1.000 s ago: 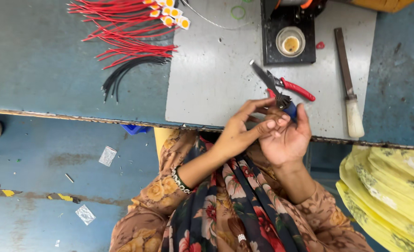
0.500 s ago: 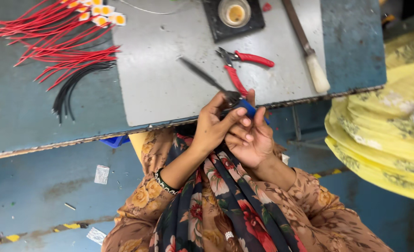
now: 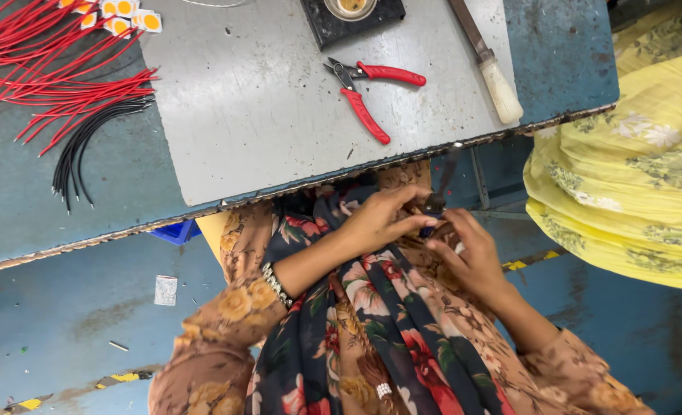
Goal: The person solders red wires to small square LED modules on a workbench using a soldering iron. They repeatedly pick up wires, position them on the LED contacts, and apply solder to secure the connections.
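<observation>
Below the table edge, over my lap, both my hands meet on a small dark part (image 3: 435, 204) with a thin black wire (image 3: 447, 170) that rises from it, blurred. My left hand (image 3: 378, 223), a beaded bracelet on its wrist, pinches the part from the left. My right hand (image 3: 470, 255) holds it from below with its fingertips. What kind of part it is I cannot make out.
Red-handled pliers (image 3: 368, 91) lie open on the grey metal sheet (image 3: 256, 115) on the blue table (image 3: 18, 200). A white-handled file (image 3: 493, 68), a black block with a round dish (image 3: 350, 17), red wires (image 3: 56, 73), black wires (image 3: 87, 142) and small yellow-centred chips (image 3: 129, 14) lie around. A person in yellow cloth (image 3: 633, 161) sits to the right.
My hands have come down from the table edge to my lap with the small part between them. The view has shifted, so the table sits higher and more to the left.
</observation>
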